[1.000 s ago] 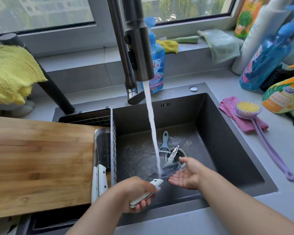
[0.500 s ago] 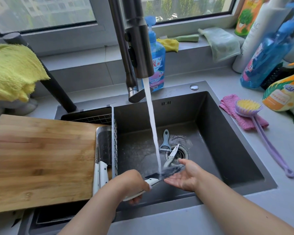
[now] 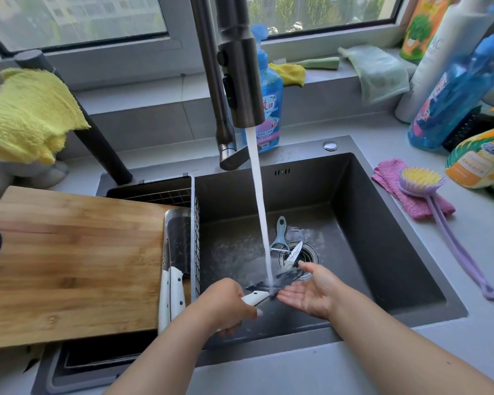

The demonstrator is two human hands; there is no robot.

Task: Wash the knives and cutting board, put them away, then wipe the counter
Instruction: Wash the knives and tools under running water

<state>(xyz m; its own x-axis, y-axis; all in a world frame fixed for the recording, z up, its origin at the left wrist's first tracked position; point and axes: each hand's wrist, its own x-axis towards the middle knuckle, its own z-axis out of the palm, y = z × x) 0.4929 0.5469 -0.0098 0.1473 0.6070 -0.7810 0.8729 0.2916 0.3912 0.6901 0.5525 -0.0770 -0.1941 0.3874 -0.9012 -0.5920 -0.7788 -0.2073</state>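
Setting: grey counter (image 3: 354, 374) under a window, with a dark sink (image 3: 382, 252) set into it and a faucet (image 3: 240, 67) running a stream of water (image 3: 261, 209) down into the basin.
Left hand: the left hand (image 3: 226, 305) gripped the white handle of a knife (image 3: 271, 286), fingers curled round it, low over the near part of the sink.
Knife: its dark blade pointed right and away, lying under the stream, which struck it near the handle.
Right hand: the right hand (image 3: 314, 292) lay palm up with fingers spread and relaxed, just under and touching the blade's far half.
Sink floor: a second small knife (image 3: 293, 256) and a pale blue peeler (image 3: 280, 236) lay by the drain (image 3: 303, 256).
Cutting board: the wooden cutting board (image 3: 74, 260) rested flat across the sink's left section, left of a wire basket (image 3: 194, 238).
Other knives: two white-handled knives (image 3: 171, 280) lay between the board's right edge and the basket.
Counter right: a purple brush (image 3: 422, 183) lay on a pink cloth (image 3: 394, 183), near several bottles.
Back ledge: a blue soap bottle (image 3: 270, 109) stood behind the faucet; a yellow towel (image 3: 29, 115) hung at left.
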